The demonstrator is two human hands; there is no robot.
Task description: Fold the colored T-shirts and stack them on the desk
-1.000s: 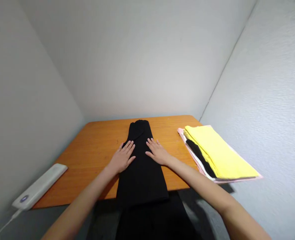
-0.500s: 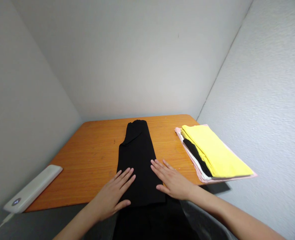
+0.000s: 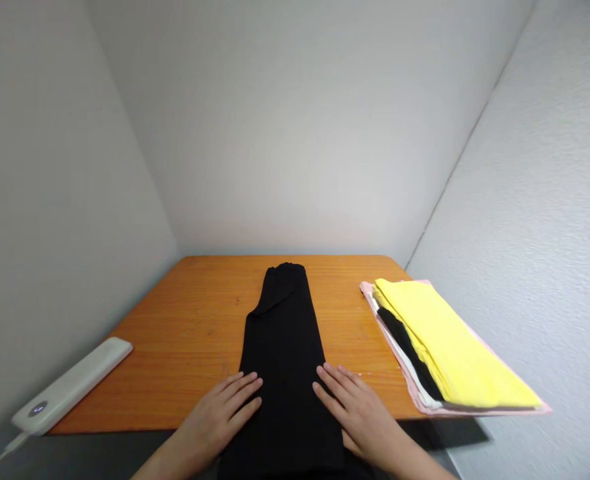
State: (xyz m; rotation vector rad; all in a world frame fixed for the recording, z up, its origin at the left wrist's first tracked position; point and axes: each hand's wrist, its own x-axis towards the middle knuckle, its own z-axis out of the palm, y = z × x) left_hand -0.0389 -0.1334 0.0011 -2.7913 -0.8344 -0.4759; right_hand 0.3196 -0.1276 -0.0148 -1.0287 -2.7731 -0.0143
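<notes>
Black pants (image 3: 287, 373), folded lengthwise into a long strip, lie on the wooden table with the gathered waist at the far end. Their near end reaches past the table's front edge towards me. My left hand (image 3: 215, 417) has its fingers on top of the left edge of the cloth, its thumb hidden. Across from it, my right hand (image 3: 362, 417) lays its fingers over the right edge, and its thumb tucks in at the underside. Between them the two hands hold the near part of the pants by its sides.
At the right side of the wooden table (image 3: 189, 320) lies a stack of folded clothes (image 3: 455, 347), yellow on top of black, white and pink, partly overhanging. A white oblong device (image 3: 75, 387) with a cable rests on the left edge. Walls enclose the table.
My hands have shifted towards me along the pants, and the thumbs have gone from on top to the underside. The near end sits closer to me. The view has moved slightly.
</notes>
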